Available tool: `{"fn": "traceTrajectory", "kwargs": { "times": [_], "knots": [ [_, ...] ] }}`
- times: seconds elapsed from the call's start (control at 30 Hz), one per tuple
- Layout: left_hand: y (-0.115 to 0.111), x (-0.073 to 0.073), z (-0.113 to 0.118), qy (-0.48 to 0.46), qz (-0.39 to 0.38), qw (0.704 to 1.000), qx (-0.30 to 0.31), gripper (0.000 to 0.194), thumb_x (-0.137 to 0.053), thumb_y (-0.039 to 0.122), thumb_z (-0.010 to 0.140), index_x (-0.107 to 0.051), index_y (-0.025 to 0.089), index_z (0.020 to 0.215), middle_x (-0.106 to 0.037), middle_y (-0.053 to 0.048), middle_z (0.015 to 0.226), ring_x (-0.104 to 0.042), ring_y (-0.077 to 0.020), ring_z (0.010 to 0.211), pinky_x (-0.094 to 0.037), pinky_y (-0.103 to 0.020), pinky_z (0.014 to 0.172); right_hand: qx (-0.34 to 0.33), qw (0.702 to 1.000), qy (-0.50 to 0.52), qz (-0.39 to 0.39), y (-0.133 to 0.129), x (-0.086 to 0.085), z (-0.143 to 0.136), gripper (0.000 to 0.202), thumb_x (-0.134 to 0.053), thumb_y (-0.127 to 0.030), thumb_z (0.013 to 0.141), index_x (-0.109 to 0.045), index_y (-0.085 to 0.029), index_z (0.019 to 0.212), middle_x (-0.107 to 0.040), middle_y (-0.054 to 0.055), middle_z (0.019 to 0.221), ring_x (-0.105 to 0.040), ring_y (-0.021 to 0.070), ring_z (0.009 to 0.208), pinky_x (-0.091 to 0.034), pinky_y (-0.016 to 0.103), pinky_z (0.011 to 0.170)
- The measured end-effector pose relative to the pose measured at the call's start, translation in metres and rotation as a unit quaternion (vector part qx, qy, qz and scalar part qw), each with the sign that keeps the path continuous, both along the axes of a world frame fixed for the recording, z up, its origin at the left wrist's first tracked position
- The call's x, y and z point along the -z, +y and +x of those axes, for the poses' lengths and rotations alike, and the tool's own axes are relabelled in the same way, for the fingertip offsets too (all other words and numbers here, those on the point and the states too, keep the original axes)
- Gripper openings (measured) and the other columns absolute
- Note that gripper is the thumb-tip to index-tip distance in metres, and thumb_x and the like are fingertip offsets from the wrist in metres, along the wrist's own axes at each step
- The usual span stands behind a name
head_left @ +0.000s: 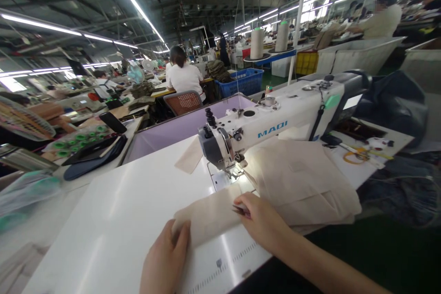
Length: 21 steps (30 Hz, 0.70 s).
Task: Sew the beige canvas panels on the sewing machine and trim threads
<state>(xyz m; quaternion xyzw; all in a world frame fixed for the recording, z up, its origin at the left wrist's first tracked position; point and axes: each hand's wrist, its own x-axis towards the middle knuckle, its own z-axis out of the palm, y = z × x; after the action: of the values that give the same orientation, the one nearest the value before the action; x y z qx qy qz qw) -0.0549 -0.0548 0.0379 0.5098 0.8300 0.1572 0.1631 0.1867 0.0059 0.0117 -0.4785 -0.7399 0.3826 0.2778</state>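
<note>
A narrow beige fabric piece (210,213) lies on the white table in front of the sewing machine (275,121). My left hand (167,257) pinches its left end between thumb and fingers. At the piece's right end is my right hand (260,220), closed around small dark thread snips (240,210) whose pointed blades stick out toward the left. The snips' handles are hidden in my palm. Just above the fabric piece is the lit needle area (236,173). A larger stack of beige fabric (299,179) rests under the machine arm, right of my right hand.
A small beige scrap (189,155) lies left of the machine head. Orange-handled scissors (356,155) are at the table's right. Behind stand a lilac partition (165,131), thread cones (257,43) and a blue crate (244,81). A co-worker (186,76) sits ahead.
</note>
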Motion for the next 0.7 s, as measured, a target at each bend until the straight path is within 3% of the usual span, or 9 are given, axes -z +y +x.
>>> {"fn": "traceTrajectory", "kwargs": {
  "times": [0.17,0.47,0.7],
  "knots": [
    [0.0012,-0.0020,0.0065,0.027,-0.026,0.999,0.001,0.032,-0.033,0.053,0.090,-0.052,0.028,0.083,-0.073,-0.006,0.079,-0.070,-0.0315,0.081,-0.049,-0.037,0.071,-0.016,0.998,-0.064,0.017,0.0038,-0.0016,-0.0036,0.026,-0.056,-0.003,0.084,-0.067,-0.017,0.103,-0.067,0.008,0.101,-0.064,0.0200,0.092,-0.047,0.027,0.081],
    [0.0010,-0.0025,0.0036,0.034,-0.021,0.999,0.002,0.033,-0.034,0.054,0.090,-0.051,0.028,0.079,-0.073,-0.007,0.074,-0.072,-0.0321,0.077,-0.051,-0.036,0.065,-0.016,0.996,-0.084,0.006,0.0071,-0.0041,-0.0060,0.028,-0.055,-0.005,0.087,-0.067,-0.018,0.109,-0.067,0.007,0.104,-0.064,0.0194,0.093,-0.046,0.027,0.082],
    [0.0010,-0.0002,0.0025,0.036,-0.038,0.999,-0.004,0.032,-0.032,0.054,0.090,-0.050,0.028,0.082,-0.074,-0.007,0.079,-0.071,-0.0328,0.082,-0.051,-0.038,0.071,-0.015,0.995,-0.099,0.000,0.0111,-0.0081,-0.0078,0.021,-0.056,-0.009,0.091,-0.069,-0.017,0.105,-0.067,0.007,0.101,-0.064,0.0196,0.091,-0.045,0.026,0.080]
  ]
}}
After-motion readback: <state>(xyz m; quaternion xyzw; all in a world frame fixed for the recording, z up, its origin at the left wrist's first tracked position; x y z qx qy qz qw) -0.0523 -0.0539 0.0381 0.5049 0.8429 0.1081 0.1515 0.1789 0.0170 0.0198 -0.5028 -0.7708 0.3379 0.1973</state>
